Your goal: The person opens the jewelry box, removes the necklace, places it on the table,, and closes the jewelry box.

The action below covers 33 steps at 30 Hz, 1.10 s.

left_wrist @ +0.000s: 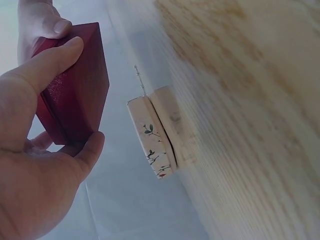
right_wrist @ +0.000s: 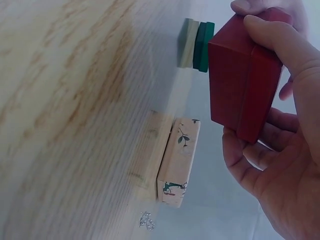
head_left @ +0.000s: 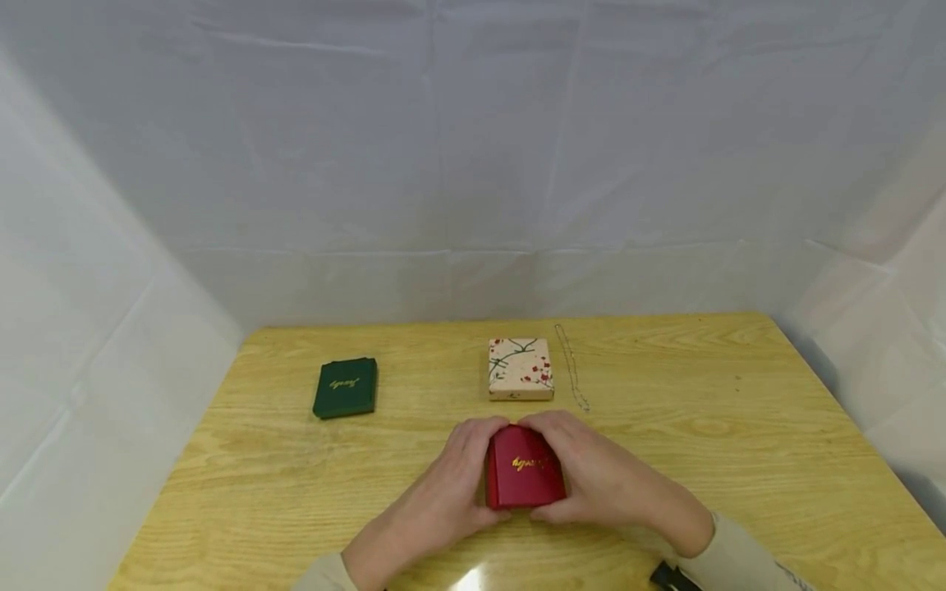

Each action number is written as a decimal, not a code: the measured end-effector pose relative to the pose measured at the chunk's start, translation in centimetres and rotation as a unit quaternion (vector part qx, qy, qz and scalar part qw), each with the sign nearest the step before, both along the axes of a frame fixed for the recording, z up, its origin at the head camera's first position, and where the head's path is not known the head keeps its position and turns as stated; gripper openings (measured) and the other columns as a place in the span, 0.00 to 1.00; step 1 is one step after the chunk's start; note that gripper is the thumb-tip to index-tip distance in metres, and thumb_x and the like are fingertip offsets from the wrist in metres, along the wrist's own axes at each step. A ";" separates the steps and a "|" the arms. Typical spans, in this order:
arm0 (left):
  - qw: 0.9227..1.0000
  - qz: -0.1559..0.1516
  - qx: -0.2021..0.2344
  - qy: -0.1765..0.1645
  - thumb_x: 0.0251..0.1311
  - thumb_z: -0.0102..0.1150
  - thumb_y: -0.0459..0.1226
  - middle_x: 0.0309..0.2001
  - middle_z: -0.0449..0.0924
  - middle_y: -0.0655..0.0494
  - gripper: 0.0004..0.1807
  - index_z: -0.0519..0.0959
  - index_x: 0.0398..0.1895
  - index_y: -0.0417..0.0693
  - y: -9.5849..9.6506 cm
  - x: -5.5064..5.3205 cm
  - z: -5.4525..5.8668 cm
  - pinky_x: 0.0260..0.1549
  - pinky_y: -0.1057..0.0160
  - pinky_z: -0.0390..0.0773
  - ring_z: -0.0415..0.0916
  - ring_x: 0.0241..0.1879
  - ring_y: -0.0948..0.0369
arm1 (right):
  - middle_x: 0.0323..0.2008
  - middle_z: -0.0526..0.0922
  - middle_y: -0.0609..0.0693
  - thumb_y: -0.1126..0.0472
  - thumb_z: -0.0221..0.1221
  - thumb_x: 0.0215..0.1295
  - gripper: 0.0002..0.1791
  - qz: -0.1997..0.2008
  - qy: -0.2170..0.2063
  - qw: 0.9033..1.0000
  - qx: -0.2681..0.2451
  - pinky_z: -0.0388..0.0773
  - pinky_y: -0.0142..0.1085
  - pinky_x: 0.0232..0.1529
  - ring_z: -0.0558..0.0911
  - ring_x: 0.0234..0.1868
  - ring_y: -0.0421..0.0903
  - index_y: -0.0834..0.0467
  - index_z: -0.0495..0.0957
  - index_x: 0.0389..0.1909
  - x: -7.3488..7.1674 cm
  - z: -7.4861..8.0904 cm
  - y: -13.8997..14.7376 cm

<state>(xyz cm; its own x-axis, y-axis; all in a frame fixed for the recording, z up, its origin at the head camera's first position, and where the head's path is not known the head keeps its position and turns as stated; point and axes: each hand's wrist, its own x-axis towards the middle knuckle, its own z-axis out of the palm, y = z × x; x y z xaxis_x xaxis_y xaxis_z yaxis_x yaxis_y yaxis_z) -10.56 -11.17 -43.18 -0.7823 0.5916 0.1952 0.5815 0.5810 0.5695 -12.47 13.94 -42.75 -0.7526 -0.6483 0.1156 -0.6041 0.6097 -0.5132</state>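
Both hands grip a small red jewelry box [head_left: 526, 472] with gold lettering on its lid, near the front middle of the table. My left hand [head_left: 451, 484] holds its left side, thumb at the near edge and fingers around the far corner. On the opposite side my right hand [head_left: 606, 476] grips it the same way. The wrist views show the red box [left_wrist: 82, 85] closed and raised above the tabletop. Just beyond the hands lies a cream box [head_left: 521, 369] with a floral print, and right of it a thin silver chain necklace [head_left: 569, 365].
A dark green box [head_left: 346, 387] with gold lettering sits on the left of the wooden table [head_left: 709, 443]. White sheeting [head_left: 473, 164] hangs behind the table and at both sides. A black object [head_left: 672, 577] shows beside the right sleeve at the bottom edge.
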 end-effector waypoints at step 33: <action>1.000 0.018 -0.011 -0.001 0.52 0.84 0.39 0.72 0.66 0.51 0.58 0.55 0.81 0.47 -0.5 -0.1 0.0 0.70 0.55 0.71 0.63 0.70 0.57 | 0.66 0.74 0.43 0.42 0.83 0.48 0.57 -0.032 -0.026 0.999 -0.010 0.79 0.46 0.63 0.75 0.64 0.42 0.55 0.65 0.76 0.1 0.9 1.9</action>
